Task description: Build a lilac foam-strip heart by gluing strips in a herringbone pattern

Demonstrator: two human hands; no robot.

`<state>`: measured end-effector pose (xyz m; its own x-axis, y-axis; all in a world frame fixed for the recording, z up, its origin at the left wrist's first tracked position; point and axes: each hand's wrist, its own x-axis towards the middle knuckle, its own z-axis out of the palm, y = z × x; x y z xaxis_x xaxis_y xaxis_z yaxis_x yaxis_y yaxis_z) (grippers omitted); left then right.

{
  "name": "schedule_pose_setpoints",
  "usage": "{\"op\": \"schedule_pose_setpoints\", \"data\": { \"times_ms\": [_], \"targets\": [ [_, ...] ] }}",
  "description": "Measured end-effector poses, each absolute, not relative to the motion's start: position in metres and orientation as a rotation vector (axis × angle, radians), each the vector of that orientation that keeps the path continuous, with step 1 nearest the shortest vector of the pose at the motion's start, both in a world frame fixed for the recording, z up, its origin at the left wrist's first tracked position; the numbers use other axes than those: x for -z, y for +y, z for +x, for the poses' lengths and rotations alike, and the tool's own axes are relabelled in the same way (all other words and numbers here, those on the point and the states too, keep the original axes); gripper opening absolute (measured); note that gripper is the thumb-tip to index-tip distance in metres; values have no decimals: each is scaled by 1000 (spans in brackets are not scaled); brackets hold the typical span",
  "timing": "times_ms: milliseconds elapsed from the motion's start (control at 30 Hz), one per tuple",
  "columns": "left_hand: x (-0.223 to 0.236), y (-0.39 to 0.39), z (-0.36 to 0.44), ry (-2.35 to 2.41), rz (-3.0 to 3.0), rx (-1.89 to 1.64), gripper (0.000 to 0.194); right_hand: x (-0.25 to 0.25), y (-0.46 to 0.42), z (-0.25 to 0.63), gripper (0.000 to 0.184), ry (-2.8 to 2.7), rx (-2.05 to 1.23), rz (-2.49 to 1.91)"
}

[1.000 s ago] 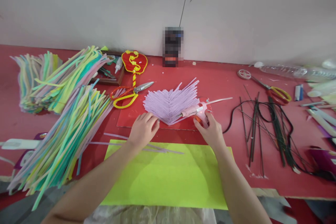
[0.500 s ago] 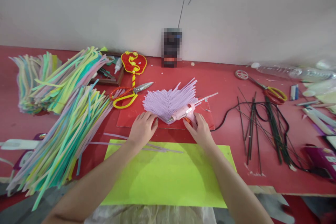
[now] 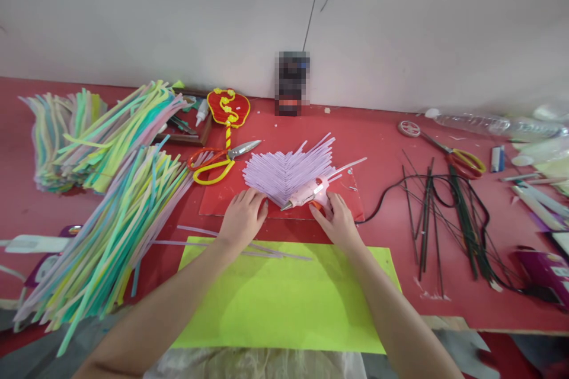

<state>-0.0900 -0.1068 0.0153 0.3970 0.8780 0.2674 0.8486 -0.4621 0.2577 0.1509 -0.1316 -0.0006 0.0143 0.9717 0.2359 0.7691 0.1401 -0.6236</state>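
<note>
A V-shaped mat of lilac pipe cleaners (image 3: pixel 287 174) lies on a red board (image 3: pixel 217 204) in front of me. At its lower left edge, my left hand (image 3: pixel 244 210) holds it, thumb and index tips close together there. My right hand (image 3: pixel 336 216) is closed around the grip of a pink hot glue gun (image 3: pixel 306 193), fingers near its orange trigger. The metal nozzle points left at the mat's lower tip, and a glue stick (image 3: pixel 351 166) juts from the back. Loose lilac pipe cleaners (image 3: pixel 267 251) lie by my left wrist, partly over a yellow-green sheet (image 3: pixel 284 302).
Bundles of pastel pipe cleaners (image 3: pixel 120 231) cover the left side. Scissors (image 3: pixel 222 163) and a red-yellow fan ornament (image 3: pixel 229 108) lie behind my left hand. To the right are dark stems (image 3: pixel 427 219), a black cord (image 3: pixel 382 196), more scissors (image 3: pixel 462 160) and plastic bottles (image 3: pixel 502 122).
The glue gun has shifted slightly left and toward me, its nozzle now showing more plainly below the mat's tip. My left hand stays at the same edge.
</note>
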Motion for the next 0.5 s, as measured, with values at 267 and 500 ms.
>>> {"op": "schedule_pose_setpoints", "data": {
  "times_ms": [267, 500],
  "targets": [
    [-14, -107, -91, 1558, 2532, -604, 15, 1, -132, 150, 32, -1785, -410, -1689],
    [-10, -100, -95, 1523, 2409, -703, 11, 4, -131, 151, 39, -1804, -388, -1695]
  ]
}}
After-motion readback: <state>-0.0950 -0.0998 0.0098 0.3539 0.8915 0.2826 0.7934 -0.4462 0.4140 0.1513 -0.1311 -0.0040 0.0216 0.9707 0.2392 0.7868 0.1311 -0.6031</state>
